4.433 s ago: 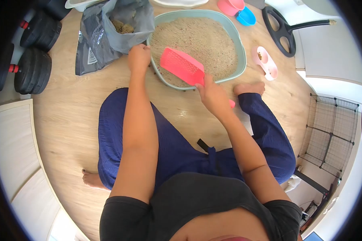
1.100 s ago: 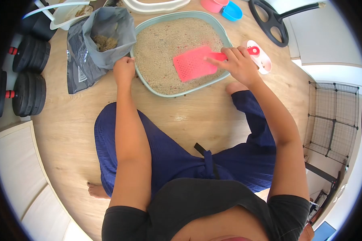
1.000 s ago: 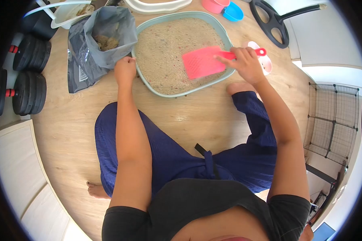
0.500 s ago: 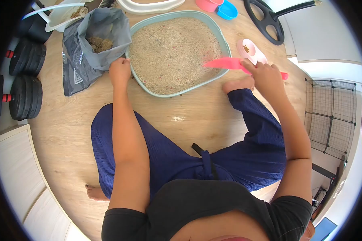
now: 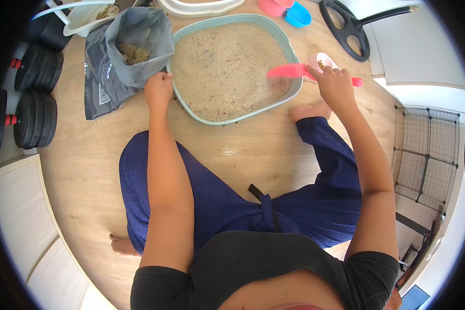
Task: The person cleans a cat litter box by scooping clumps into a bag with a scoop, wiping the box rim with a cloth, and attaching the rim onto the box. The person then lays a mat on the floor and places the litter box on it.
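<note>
A: Where's the pink scoop [image 5: 285, 70]?
B: I'm seeing it over the right edge of the green tray [image 5: 219, 122], crossing that rim from above. Blade is showing edge-on and pointing left over the granules [image 5: 222, 67]. Can't tell if it's touching them.
A: Fingers?
B: Right hand [image 5: 337, 89] is clamping the scoop's handle, index finger lying forward towards the blade. Long axis is running roughly left to right, handle end sticking out past the palm. So from the fingers, blade is lying left, inside the tray's right edge.
A: And the left hand [image 5: 158, 94]?
B: Resting outside the tray's left edge, fingers curling together against the grey bag [image 5: 129, 76] at its near-right rim. I'm not able to see whether film is pinched between them. Right is the nearer hand to the scoop, left the nearer to the bag.
A: Bag state?
B: Mouth is gaping upward, brownish clumps [image 5: 134, 54] showing inside. It's sitting just beside the tray's left edge.
A: Anything further out?
B: Pale pink feeding dish [image 5: 321, 57] is sitting beyond the tray's right edge, near the right hand. Blue bowl [image 5: 298, 15] is lying off the far-right corner.
</note>
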